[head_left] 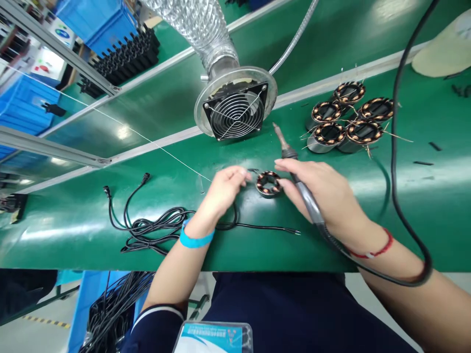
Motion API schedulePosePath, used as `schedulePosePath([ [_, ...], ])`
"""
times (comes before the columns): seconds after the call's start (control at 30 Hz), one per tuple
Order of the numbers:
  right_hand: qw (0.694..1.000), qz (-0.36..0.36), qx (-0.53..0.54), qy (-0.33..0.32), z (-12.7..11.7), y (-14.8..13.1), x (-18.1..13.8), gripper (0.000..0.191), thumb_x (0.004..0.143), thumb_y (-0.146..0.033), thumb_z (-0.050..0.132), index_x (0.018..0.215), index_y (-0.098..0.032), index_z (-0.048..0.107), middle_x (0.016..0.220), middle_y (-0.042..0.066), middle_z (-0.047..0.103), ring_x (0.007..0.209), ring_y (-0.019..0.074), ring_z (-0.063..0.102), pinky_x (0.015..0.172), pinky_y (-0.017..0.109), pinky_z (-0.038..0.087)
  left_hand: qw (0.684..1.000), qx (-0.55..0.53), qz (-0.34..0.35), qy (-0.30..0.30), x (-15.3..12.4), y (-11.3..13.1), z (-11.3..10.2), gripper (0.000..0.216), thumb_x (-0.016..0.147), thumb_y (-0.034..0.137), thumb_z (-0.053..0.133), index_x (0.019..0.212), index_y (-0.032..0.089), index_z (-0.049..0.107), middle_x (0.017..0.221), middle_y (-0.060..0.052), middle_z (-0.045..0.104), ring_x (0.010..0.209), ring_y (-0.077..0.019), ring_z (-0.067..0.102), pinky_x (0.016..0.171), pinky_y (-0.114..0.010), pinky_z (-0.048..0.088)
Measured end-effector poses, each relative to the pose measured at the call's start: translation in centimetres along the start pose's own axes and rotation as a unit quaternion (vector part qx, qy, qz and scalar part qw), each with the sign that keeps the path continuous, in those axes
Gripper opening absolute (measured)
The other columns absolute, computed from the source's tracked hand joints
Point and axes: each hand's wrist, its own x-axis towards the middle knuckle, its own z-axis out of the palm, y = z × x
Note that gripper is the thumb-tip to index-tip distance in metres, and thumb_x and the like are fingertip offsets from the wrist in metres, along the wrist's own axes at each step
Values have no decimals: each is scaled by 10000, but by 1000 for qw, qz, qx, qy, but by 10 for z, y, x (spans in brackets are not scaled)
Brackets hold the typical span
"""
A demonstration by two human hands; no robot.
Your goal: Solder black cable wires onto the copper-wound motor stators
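While the right hand point(318, 193) grasps one soldering iron point(309, 201), its tip pointing toward the back edge of the table point(59, 235), the thumb and index finger extend to the right side of one wound stator point(268, 186). Whether they touch it cannot be determined. This stator sits at mid-depth on the table, between the two hands. The left hand point(228, 186) is at its left side with fingers bent; whether they grip anything cannot be determined.

Five further stators point(364, 131), with loose wire ends, stand grouped near the back edge, right of one fan point(236, 116) fitted to a ducted hood. Two short black strips point(423, 163) lie right of the group. Left of centre, toward the front edge, lie coiled black cables point(154, 228); two connectors are visible.

One blue bin point(78, 309), below the front edge at the left, contains black cables. At least two blue crates point(22, 105) stand beyond the back edge; their contents cannot be made out.
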Motion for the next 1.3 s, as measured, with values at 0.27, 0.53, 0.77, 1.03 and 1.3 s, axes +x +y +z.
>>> schedulePosePath([
  [0.27, 984, 24, -173, -46, -29, 70, 10, 340, 977, -326, 440, 1262, -205, 581, 924, 115, 707, 882, 287, 640, 722, 412, 408, 936, 61, 205, 279, 30, 10, -73, 193, 863, 285, 571, 855, 155, 713, 895, -52, 690, 789, -109, 595, 690, -215, 457],
  [0.53, 982, -76, -171, -27, -10, 54, 8, 277, 954, -307, 454, 1148, -194, 615, 815, 90, 683, 692, 232, 569, 613, 370, 354, 996, 68, 46, -46, -27, -5, -10, 230, 875, 336, 555, 805, 158, 683, 605, 31, 535, 516, -76, 411, 515, -212, 327],
  [0.77, 985, -92, -53, -137, -8, -16, -7, 263, 971, -230, 418, 1182, -165, 561, 804, 44, 657, 692, 200, 579, 644, 331, 408, 988, 121, 1, -100, -17, -23, 1, 143, 840, 232, 572, 750, 138, 631, 679, 25, 567, 659, -103, 465, 661, -227, 363],
  [1.03, 990, -27, 45, -128, 6, -10, -10, 408, 908, -221, 522, 1308, -182, 455, 1127, 131, 661, 1017, 274, 641, 800, 413, 534, 990, 38, -73, -117, -21, -10, -14, 161, 772, 235, 589, 644, 141, 616, 568, 42, 481, 518, -68, 362, 533, -220, 274],
  [1.3, 988, -28, 62, -139, 14, -2, -12, 382, 914, -287, 547, 1274, -186, 468, 1042, 113, 669, 926, 260, 635, 757, 409, 545, 978, -51, -48, -197, -8, -6, -3, 418, 735, 535, 683, 780, 121, 647, 570, 50, 447, 471, -40, 239, 473, -232, 137],
])
